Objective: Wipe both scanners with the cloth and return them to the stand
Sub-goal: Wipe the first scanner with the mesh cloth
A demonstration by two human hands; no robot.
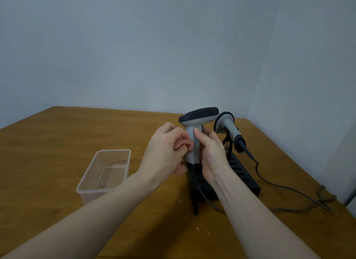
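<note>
Both hands on the near scanner (194, 127), upright over the front of the black stand (242, 174): right hand (211, 154) wrapped round the grey handle, thumb flat on its face; left hand (165, 150) curled against the handle's left side. No legible writing anywhere. Second scanner (228, 127) sits tilted in the stand behind, cable (285, 187) trailing right across the wooden table (57, 143). Clear plastic tub (106, 174) left.

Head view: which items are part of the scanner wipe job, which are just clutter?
In the job:
- near scanner, gripped by the left hand and right hand
- far scanner, resting on the stand
- black stand
- cloth: none visible

Lying about:
- clear plastic tub
- crumbs on the wooden table
</note>
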